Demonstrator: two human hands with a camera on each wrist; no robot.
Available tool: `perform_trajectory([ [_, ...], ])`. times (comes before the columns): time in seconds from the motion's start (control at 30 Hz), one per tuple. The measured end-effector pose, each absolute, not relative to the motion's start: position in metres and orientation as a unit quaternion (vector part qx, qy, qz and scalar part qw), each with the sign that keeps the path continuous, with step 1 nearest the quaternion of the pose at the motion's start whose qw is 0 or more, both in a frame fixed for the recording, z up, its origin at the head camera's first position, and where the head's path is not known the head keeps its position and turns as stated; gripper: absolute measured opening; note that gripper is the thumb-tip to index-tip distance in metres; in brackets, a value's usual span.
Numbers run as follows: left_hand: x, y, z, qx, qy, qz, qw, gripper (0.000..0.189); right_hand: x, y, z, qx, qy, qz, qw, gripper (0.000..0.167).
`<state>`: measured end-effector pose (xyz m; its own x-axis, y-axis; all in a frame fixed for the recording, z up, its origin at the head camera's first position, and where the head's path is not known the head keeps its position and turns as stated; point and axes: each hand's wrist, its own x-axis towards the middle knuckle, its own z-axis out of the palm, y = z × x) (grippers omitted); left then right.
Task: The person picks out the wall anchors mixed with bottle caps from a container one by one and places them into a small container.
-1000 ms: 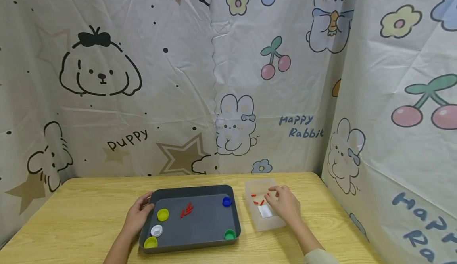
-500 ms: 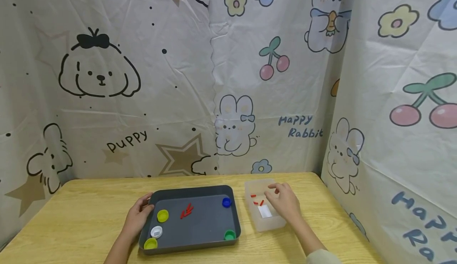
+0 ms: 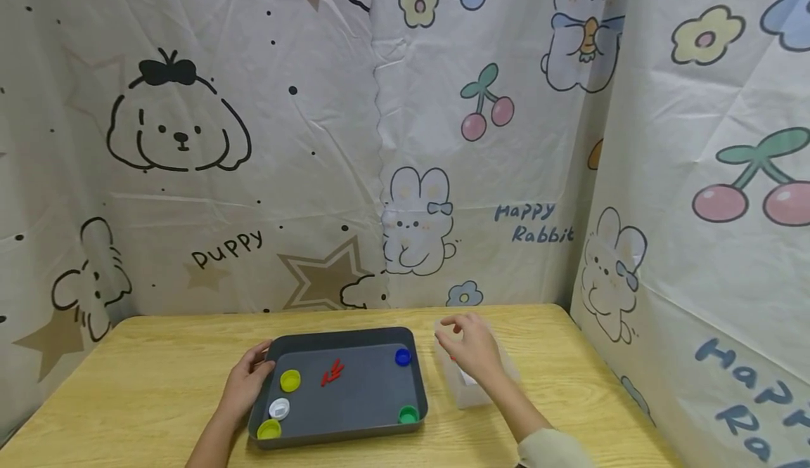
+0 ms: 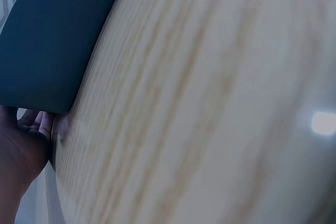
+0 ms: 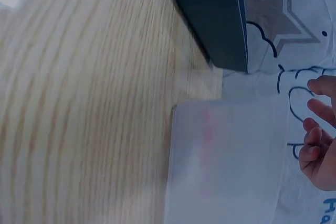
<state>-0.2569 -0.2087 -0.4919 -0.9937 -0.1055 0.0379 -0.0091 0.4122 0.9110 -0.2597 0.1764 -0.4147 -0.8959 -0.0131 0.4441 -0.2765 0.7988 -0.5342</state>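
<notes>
At the left side of a dark grey tray (image 3: 354, 398), my left hand (image 3: 248, 378) grips the wall near its far corner; the left wrist view shows its fingers at the tray's edge. My right hand (image 3: 470, 347) hovers over the translucent plastic box (image 3: 471, 399), thumb and fingers bent toward each other in a pinch. A small red stick earlier at those fingertips is too hidden to make out now. Several short red sticks (image 3: 332, 372) lie clustered in the tray. The right wrist view shows the right hand's curled fingers (image 5: 315, 129) beyond the box.
Bottle caps lie in the tray: two yellow, one of them the upper yellow cap (image 3: 290, 381), plus a white cap (image 3: 279, 409), a blue cap (image 3: 403, 357) and a green cap (image 3: 408, 415). The wooden table (image 3: 171, 369) meets a printed curtain (image 3: 329, 138) behind and at right.
My right hand has lifted and shifted left over the box toward the tray. The red stick by its fingertips one second ago is out of sight. My left hand stays on the tray.
</notes>
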Motion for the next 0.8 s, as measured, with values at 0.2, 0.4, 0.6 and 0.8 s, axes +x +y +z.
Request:
perform_trajectory([
  [0.2,-0.257,-0.209,-0.493,0.036,-0.838,-0.542,0.047,0.048,-0.26,0.155,-0.409,0.102,-0.925,0.314,0.189,0.023],
  [0.4,-0.257,-0.208,-0.493,0.035,-0.837,-0.544,0.044,0.048,-0.261,0.135,-0.405,0.125,-0.927,0.315,0.161,0.024],
  [0.6,-0.255,-0.209,-0.493,0.037,-0.836,-0.546,0.046,0.048,-0.26,0.115,-0.405,0.156,-0.929,0.305,0.142,0.026],
  [0.8,-0.256,-0.209,-0.493,0.033,-0.833,-0.55,0.051,0.047,-0.259,0.097,-0.406,0.172,-0.927,0.309,0.124,0.028],
])
